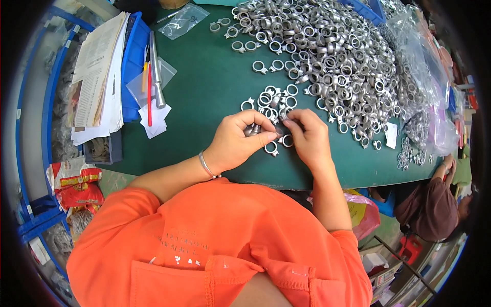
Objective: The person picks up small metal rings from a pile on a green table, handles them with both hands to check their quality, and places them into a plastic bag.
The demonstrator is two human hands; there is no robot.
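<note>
My left hand (234, 142) is curled near the front of the green table, its thumb and forefinger pressed together. Grey metal rings (251, 130) show inside its bent fingers. Close beside it, my right hand (312, 140) pinches at a metal ring (286, 115), partly covered by the fingertips. A small cluster of similar rings (270, 98) lies just beyond both hands, each ring with a raised setting on its band. Two loose rings (271, 148) lie between the hands on the near side. Behind them spreads a large heap of rings (337, 61).
At the left stand a blue tray (131, 66) and a stack of papers (97, 77). A tapered metal rod (156, 77) and a red pen (150, 97) lie beside them. Clear plastic bags (414, 56) cover the right side. Another person (429, 207) sits at the right.
</note>
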